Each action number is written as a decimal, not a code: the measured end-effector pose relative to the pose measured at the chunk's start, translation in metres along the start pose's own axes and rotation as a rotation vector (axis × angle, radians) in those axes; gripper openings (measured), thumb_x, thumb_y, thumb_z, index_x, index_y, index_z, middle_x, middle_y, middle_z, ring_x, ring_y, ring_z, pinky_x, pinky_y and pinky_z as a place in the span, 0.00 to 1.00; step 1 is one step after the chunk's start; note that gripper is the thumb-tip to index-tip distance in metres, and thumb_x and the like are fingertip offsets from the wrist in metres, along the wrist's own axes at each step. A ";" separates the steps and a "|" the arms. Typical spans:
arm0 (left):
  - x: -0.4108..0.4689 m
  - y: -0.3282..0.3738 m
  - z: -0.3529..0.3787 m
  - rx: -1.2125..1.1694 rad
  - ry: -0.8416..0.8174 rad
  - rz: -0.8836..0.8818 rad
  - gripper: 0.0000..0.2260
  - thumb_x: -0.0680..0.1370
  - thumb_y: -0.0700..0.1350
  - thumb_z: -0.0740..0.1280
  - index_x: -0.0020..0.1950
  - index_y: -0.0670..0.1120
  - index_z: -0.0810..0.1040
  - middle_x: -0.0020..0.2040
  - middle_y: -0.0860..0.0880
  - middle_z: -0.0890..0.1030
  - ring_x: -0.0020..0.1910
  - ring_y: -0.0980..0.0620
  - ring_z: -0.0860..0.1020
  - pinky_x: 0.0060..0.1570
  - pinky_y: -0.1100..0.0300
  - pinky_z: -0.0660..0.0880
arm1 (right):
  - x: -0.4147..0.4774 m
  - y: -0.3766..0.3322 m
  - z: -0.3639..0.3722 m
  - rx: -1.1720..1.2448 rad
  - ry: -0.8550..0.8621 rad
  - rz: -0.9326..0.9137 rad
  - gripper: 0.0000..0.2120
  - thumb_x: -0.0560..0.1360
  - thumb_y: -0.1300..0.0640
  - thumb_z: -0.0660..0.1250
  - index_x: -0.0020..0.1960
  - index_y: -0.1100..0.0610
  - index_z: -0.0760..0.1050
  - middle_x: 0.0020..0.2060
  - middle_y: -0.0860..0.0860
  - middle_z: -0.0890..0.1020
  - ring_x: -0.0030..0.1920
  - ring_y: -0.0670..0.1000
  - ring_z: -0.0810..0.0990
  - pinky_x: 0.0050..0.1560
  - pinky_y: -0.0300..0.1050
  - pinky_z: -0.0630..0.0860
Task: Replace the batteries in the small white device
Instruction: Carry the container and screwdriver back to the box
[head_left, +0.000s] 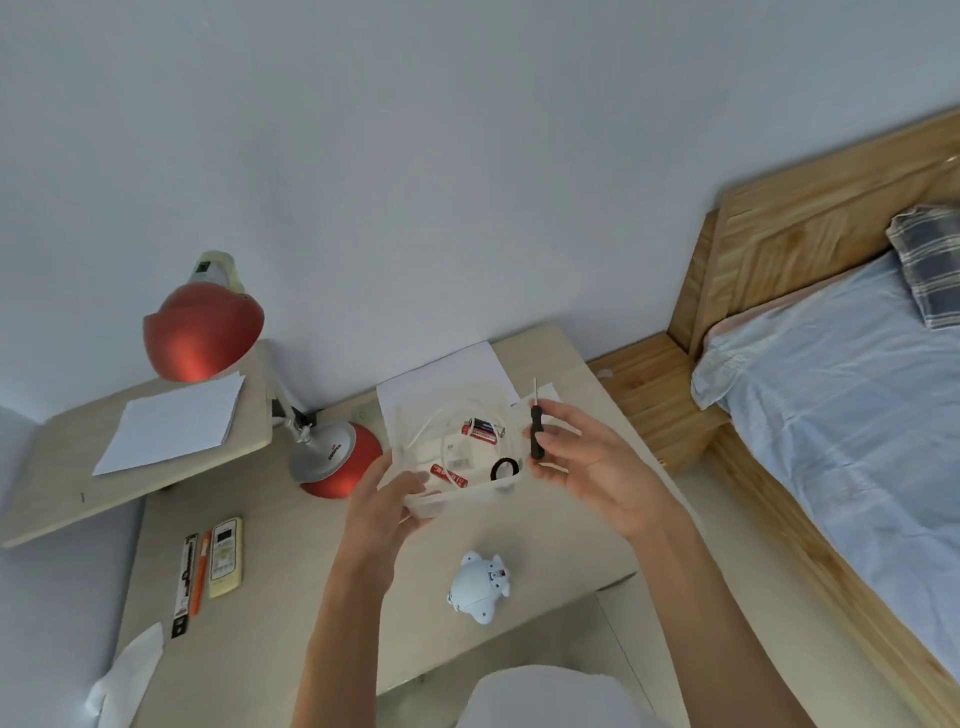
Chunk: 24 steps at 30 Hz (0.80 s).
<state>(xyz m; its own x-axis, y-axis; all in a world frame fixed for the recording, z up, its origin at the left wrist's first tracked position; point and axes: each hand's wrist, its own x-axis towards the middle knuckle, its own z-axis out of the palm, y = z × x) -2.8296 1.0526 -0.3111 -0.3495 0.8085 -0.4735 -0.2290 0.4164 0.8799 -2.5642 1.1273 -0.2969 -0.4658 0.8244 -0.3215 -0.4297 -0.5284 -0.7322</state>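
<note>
A small white device (479, 587), shaped like a little animal, lies on the desk with its battery bay showing red. Beyond it stands a clear plastic box (457, 501) holding red batteries (480, 430), another red battery (449, 475) and a black ring (505, 470). My left hand (384, 512) grips the box's near left corner. My right hand (587, 462) holds a small black-handled screwdriver (535, 428) upright at the box's right side, its shaft pointing up.
A red desk lamp (332, 457) stands left of the box. A remote control (226, 556), an orange pen and a black pack lie at the desk's left. White paper (171, 423) rests on a raised shelf. A wooden bed (831, 389) is on the right.
</note>
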 end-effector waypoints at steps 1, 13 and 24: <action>-0.006 0.006 0.004 0.015 -0.023 0.008 0.18 0.77 0.36 0.70 0.63 0.51 0.85 0.58 0.42 0.88 0.53 0.43 0.86 0.53 0.48 0.85 | -0.011 -0.005 0.001 -0.013 0.017 -0.027 0.21 0.79 0.68 0.72 0.71 0.58 0.79 0.56 0.60 0.84 0.51 0.57 0.83 0.56 0.52 0.82; -0.080 0.027 0.043 0.116 -0.422 0.083 0.15 0.80 0.37 0.68 0.64 0.49 0.85 0.60 0.39 0.86 0.52 0.47 0.87 0.58 0.46 0.82 | -0.187 0.008 0.019 -0.058 0.399 -0.378 0.19 0.80 0.65 0.71 0.69 0.54 0.81 0.54 0.56 0.86 0.50 0.57 0.85 0.55 0.52 0.83; -0.190 -0.004 0.132 0.286 -0.737 0.094 0.15 0.80 0.38 0.70 0.63 0.52 0.86 0.58 0.44 0.88 0.55 0.44 0.88 0.65 0.40 0.81 | -0.376 0.044 -0.013 0.067 0.727 -0.610 0.19 0.80 0.63 0.71 0.70 0.54 0.80 0.53 0.54 0.84 0.47 0.53 0.83 0.55 0.52 0.80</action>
<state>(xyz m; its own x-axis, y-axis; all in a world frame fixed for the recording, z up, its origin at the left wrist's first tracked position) -2.6427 0.9521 -0.2192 0.3585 0.8709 -0.3362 0.0490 0.3421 0.9384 -2.3982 0.7970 -0.2161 0.4388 0.8745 -0.2064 -0.4939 0.0429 -0.8685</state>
